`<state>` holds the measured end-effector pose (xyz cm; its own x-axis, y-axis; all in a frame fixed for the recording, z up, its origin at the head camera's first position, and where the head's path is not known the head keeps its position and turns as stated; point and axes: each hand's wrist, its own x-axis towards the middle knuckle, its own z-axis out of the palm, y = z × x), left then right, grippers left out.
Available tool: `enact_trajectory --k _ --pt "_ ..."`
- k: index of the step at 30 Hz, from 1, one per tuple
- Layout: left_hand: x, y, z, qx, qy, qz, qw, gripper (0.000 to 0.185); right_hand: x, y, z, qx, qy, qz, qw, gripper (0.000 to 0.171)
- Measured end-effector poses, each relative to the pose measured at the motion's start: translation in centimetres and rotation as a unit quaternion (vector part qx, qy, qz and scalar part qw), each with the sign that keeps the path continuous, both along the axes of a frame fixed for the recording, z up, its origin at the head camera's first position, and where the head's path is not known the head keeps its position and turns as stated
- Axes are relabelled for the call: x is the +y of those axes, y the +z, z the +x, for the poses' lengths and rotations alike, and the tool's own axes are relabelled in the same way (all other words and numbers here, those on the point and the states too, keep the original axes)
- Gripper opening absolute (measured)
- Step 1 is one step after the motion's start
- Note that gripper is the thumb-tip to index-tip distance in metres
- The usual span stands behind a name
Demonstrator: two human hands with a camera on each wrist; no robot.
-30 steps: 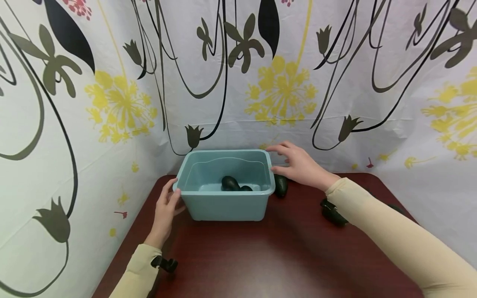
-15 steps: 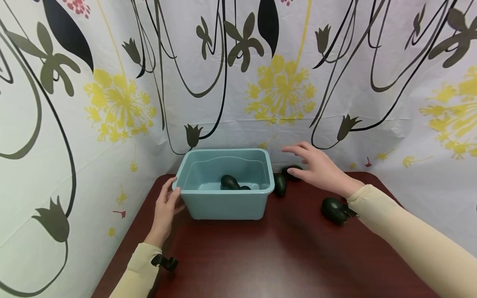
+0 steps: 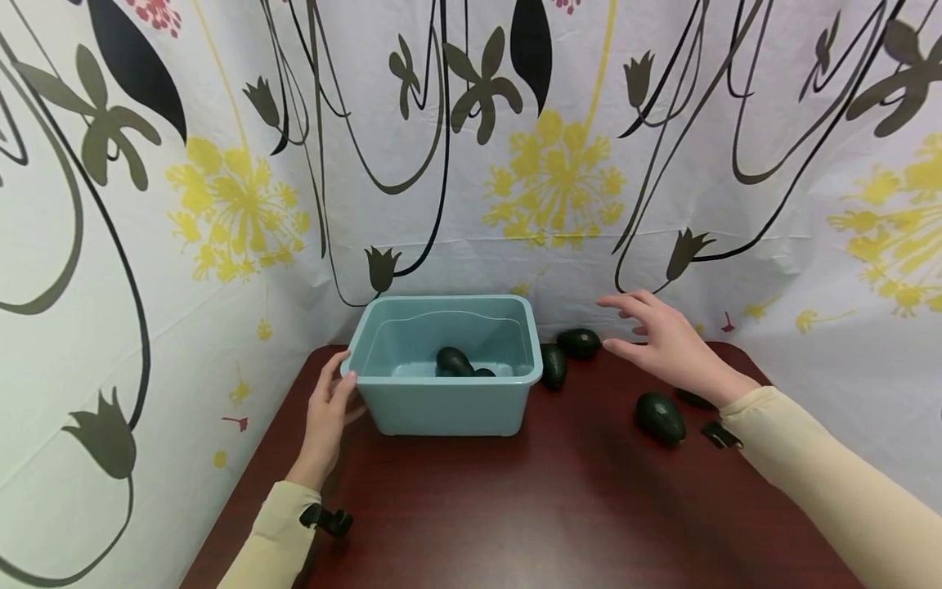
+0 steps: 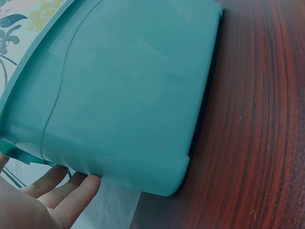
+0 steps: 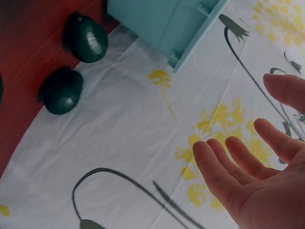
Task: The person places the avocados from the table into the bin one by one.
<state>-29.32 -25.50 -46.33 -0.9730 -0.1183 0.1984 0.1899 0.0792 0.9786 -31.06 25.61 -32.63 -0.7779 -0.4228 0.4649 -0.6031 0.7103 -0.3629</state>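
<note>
Two avocados (image 3: 459, 362) lie inside the teal bin (image 3: 441, 405), on its floor toward the front wall; by my judgement that much of the loading is done. At least three more remain outside, all to the right of the bin on the red-brown table (image 3: 515, 507): one avocado touching or just beside the bin's right wall (image 3: 553, 365), one just behind and right of that near the backdrop (image 3: 578, 343), and one further right and nearer the camera, well apart from the bin (image 3: 660, 416). A dark shape past the right wrist may be a further one; cannot tell.

Left hand (image 3: 327, 413): fingers straight, resting against the bin's left front corner, steadying it, gripping nothing. Wrist view confirms fingertips (image 4: 71, 193) under the bin's edge.

Right hand (image 3: 666, 343): empty, fingers spread and relaxed, hovering right of the bin, above and between the outlying avocados, touching none.

Judgement: roughly two in, three or more left.
</note>
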Motion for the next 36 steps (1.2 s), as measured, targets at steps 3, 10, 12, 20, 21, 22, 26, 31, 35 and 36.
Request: enact_trajectory --k 3,10,12,20,21,22,26,31,35,36 --pt "-0.2 -0.7 -0.4 0.005 0.006 -0.005 1.0000 0.048 0.8 -0.6 0.1 -0.006 -0.007 -0.005 1.000 0.060" --pt "-0.3 -1.1 -0.6 0.016 0.008 -0.016 0.9997 0.048 2.6 -2.3 0.5 -0.036 -0.036 -0.008 0.999 0.059" --pt "-0.2 -1.1 -0.6 0.015 0.008 -0.015 0.9998 0.048 3.1 -2.8 0.6 -0.043 -0.043 -0.012 0.998 0.059" --pt "-0.3 -0.9 -0.6 0.016 0.004 -0.010 0.9998 0.050 4.9 -5.4 0.8 -0.077 -0.077 -0.023 0.994 0.060" --pt "-0.3 -0.9 -0.6 0.017 0.004 -0.010 0.9998 0.050 5.1 -5.7 0.9 -0.081 -0.080 -0.022 0.993 0.061" --pt "-0.3 -0.9 -0.6 0.018 0.005 -0.010 0.9998 0.049 5.3 -6.0 0.9 -0.087 -0.082 -0.020 0.993 0.061" --pt "-0.2 -0.8 -0.5 0.018 0.008 -0.008 0.9998 0.048 6.0 -7.4 1.1 -0.100 -0.095 -0.013 0.990 0.062" --pt "-0.3 -1.0 -0.6 0.013 0.011 -0.009 0.9998 0.047 6.8 -9.0 1.0 -0.128 -0.100 0.010 0.987 0.067" --pt "-0.2 -1.1 -0.6 0.017 0.012 -0.013 0.9997 0.047 7.1 -10.1 0.8 -0.146 -0.108 0.030 0.983 0.067" --pt "-0.2 -1.1 -0.6 0.019 0.011 -0.013 0.9997 0.047 7.2 -10.3 0.8 -0.147 -0.109 0.034 0.983 0.066"
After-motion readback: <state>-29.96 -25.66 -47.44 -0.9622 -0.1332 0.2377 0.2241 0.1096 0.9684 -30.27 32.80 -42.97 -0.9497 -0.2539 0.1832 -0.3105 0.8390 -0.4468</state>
